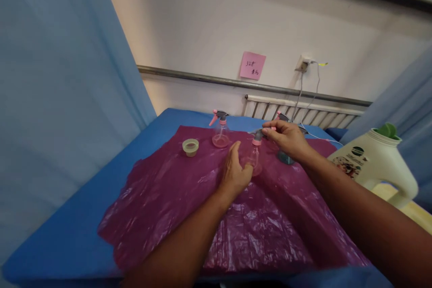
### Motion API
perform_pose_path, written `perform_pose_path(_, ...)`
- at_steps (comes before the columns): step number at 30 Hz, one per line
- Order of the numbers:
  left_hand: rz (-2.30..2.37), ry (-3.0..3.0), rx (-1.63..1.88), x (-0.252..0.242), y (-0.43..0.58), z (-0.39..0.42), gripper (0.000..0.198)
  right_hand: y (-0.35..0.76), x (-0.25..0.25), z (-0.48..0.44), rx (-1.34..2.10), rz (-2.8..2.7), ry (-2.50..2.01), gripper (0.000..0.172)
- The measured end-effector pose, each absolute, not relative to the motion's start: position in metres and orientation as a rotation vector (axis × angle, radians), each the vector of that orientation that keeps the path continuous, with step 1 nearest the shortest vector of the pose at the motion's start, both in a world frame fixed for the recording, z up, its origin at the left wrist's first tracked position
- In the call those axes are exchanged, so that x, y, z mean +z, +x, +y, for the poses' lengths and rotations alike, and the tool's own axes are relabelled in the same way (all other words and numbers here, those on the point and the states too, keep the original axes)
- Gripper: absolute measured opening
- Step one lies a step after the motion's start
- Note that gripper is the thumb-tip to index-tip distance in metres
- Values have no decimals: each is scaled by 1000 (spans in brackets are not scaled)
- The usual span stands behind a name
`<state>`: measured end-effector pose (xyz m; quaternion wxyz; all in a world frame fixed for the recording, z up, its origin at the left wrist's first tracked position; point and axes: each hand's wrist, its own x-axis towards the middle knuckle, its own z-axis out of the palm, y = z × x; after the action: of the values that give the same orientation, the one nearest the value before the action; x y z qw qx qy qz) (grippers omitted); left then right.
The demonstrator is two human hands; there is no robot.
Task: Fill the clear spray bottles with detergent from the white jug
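Observation:
My left hand (235,172) wraps round the body of a small clear spray bottle (254,156) that stands on a magenta plastic sheet (189,207). Pink liquid shows at the bottle's bottom. My right hand (285,136) grips the grey and pink trigger head (259,134) on top of that bottle. A second clear spray bottle (220,132) with pink liquid stands upright just behind and to the left. A third spray head (282,117) shows behind my right hand, and a dark bottle base (285,158) sits under my wrist.
A small pale yellow cap (191,146) lies on the sheet at the left. A large white jug with a green cap (378,164) stands at the right. The table has a blue cover (74,220). Blue curtains hang on both sides; a wall with a pink note (252,65) is behind.

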<state>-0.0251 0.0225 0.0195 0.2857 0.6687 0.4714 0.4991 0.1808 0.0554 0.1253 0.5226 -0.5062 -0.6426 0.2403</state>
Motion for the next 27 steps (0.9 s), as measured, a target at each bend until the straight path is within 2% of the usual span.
perform_pose_path(5, 1419, 1640, 1415, 19, -33, 30, 49, 170, 128, 114, 441, -1473, -1313, 39)
perform_pose_path(9, 1413, 1609, 1325, 9, -32, 35, 36, 158, 126, 154, 348, -1436, -1439, 30)
perform_pose_path(15, 1381, 1641, 1300, 0, -25, 38, 35, 134, 114, 180, 256, -1453, -1537, 38)
perform_pose_path(20, 1367, 1651, 1290, 3, -26, 37, 35, 128, 109, 181, 186, -1481, -1552, 37)
perform_pose_path(27, 1327, 1642, 1299, 7, -26, 37, 30, 182, 155, 137, -3, -1523, -1356, 42)
